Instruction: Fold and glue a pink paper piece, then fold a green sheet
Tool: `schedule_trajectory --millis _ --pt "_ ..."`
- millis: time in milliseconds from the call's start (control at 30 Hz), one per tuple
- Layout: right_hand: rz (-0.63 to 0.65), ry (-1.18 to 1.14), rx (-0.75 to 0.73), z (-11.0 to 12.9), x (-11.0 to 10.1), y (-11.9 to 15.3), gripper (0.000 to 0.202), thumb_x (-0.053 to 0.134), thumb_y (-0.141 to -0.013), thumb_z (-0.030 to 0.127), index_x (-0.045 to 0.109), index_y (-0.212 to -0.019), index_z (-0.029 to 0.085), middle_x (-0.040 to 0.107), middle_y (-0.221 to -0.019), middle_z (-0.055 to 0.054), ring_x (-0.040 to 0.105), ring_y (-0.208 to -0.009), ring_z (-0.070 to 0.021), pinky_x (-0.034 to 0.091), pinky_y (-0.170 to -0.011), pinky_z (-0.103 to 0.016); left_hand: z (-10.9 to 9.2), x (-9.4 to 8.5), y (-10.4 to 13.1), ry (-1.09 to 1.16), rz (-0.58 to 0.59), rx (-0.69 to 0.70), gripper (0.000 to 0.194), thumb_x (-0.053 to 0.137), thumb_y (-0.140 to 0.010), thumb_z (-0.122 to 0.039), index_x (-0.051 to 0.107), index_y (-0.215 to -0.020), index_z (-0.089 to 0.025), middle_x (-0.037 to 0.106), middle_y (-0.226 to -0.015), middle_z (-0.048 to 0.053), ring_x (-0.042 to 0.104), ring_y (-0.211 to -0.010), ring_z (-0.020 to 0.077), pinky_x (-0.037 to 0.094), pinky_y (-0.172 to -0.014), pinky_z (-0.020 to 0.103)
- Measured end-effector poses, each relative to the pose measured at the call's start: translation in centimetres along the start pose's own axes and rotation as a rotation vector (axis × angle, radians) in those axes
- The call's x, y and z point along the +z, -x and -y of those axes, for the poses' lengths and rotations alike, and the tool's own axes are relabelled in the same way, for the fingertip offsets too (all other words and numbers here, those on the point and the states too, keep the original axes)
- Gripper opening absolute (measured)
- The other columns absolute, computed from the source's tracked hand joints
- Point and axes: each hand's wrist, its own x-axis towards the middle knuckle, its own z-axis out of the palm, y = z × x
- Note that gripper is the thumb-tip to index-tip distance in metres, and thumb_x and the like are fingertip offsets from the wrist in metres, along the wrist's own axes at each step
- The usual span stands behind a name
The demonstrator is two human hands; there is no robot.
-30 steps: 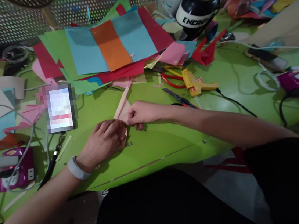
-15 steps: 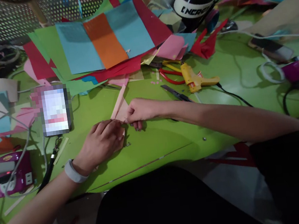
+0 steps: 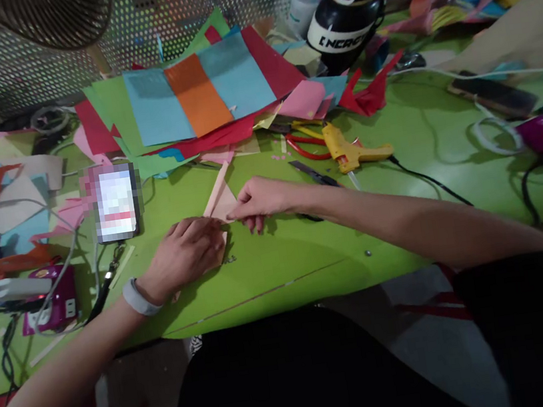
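A piece of light pink paper (image 3: 224,203) with a folded strip along its left side lies on the green table. My left hand (image 3: 187,252) rests over its lower part, fingers bent and pressing it to the table. On the paper's right edge my right hand (image 3: 258,202) closes thumb and forefinger in a pinch, the other fingers curled below. Small grey bits lie just under the paper. To the right of the right hand is a dark cutter (image 3: 315,174), with a yellow glue gun (image 3: 347,149) beyond it.
Stacked coloured sheets (image 3: 149,106) stand behind the hands. Red-handled pliers (image 3: 307,148) lie by the glue gun. A phone (image 3: 116,204) and a purple power socket (image 3: 60,297) are at the left. A black bottle (image 3: 347,21) stands at the back, near red paper (image 3: 367,92).
The head view has shifted, showing more of the fan and mesh at the back. The right fingers have opened out slightly at the paper's edge; the left hand still presses on it.
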Motion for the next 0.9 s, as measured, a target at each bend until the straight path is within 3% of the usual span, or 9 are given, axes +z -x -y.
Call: schedule_trajectory --millis 167,300,400,633,900 --pt "0.067 0.034 0.019 -0.3 0.5 -1.0 0.027 0.065 -0.085 0.015 0.059 -0.059 0.015 0.064 -0.049 -0.002 0.062 -0.042 -0.0118 0.054 -0.046 -0.023 0.8 -2.1 -1.6 0.298 -0.005 -0.292 0.024 0.055 -0.093 -0.034 0.068 -0.101 -0.016 0.065 -0.105 0.012 0.065 -0.09 0.0201 0.054 -0.075 0.034" --pt "0.088 -0.004 0.051 -0.4 0.4 -1.1 0.028 0.066 -0.085 0.015 0.058 -0.059 0.015 0.063 -0.047 -0.002 0.062 -0.043 -0.0117 0.052 -0.046 -0.022 2.2 -2.8 -4.0 0.505 0.285 -0.556 0.022 0.065 -0.083 -0.039 0.065 -0.084 -0.016 0.066 -0.079 0.005 0.06 -0.069 0.0161 0.046 -0.062 0.029" --pt "0.079 -0.008 0.049 -0.4 0.4 -1.0 0.029 0.066 -0.085 0.015 0.058 -0.058 0.015 0.063 -0.047 -0.002 0.061 -0.043 -0.0127 0.053 -0.046 -0.024 3.0 -2.6 -5.7 0.582 0.475 -0.659 0.025 0.068 -0.077 -0.041 0.063 -0.076 -0.017 0.065 -0.072 0.003 0.056 -0.063 0.015 0.04 -0.057 0.028" --pt "0.094 -0.009 0.057 -0.2 0.5 -0.9 0.025 0.065 -0.086 0.012 0.059 -0.061 0.014 0.062 -0.045 -0.001 0.06 -0.04 -0.011 0.053 -0.046 -0.021 3.6 -2.5 -6.9 0.518 0.578 -0.695 0.028 0.072 -0.069 -0.043 0.061 -0.074 -0.018 0.063 -0.069 0.002 0.054 -0.063 0.0157 0.035 -0.054 0.028" --pt "0.096 -0.023 0.026 -0.2 0.5 -0.8 0.027 0.067 -0.083 0.014 0.057 -0.059 0.016 0.062 -0.045 -0.002 0.061 -0.042 -0.0123 0.053 -0.045 -0.022 5.1 -1.9 -6.2 0.673 0.515 -0.579 0.025 0.073 -0.068 -0.035 0.059 -0.08 -0.019 0.068 -0.072 0.003 0.064 -0.064 0.0171 0.047 -0.052 0.026"
